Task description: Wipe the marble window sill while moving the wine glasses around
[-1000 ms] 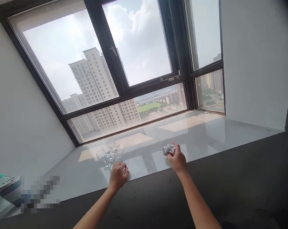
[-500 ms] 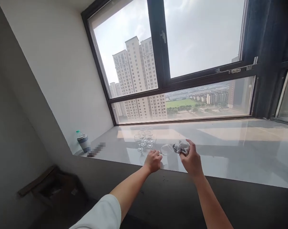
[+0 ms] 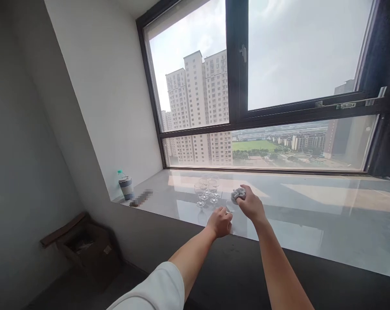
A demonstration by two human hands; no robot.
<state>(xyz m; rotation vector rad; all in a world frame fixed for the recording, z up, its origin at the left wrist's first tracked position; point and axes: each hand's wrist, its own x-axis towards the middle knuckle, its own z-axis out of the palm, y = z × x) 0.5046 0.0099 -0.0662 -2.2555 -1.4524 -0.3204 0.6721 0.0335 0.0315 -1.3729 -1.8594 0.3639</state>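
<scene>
Just above the front edge of the window sill (image 3: 288,219), my left hand (image 3: 220,222) is closed around the lower end of a clear wine glass (image 3: 230,207). Most of that glass is hidden by my fingers and the cloth. My right hand (image 3: 251,206) grips a bunched grey cloth (image 3: 237,195) at the glass's bowl end; whether the cloth is inside the bowl or against its rim, I cannot tell. Left of my hands, several stemmed glasses (image 3: 200,189) stand upright in a close group on the sill.
At the sill's left end stand a lidded cup (image 3: 126,188) and a bottle with a green cap (image 3: 119,173), near a blurred-out object (image 3: 141,198). An open cardboard box (image 3: 88,249) sits on the floor below. The dark-framed window (image 3: 236,86) rises behind the sill.
The view has swung slightly left. My right hand and the cloth have come closer to my left hand, and less of the held glass shows between them.
</scene>
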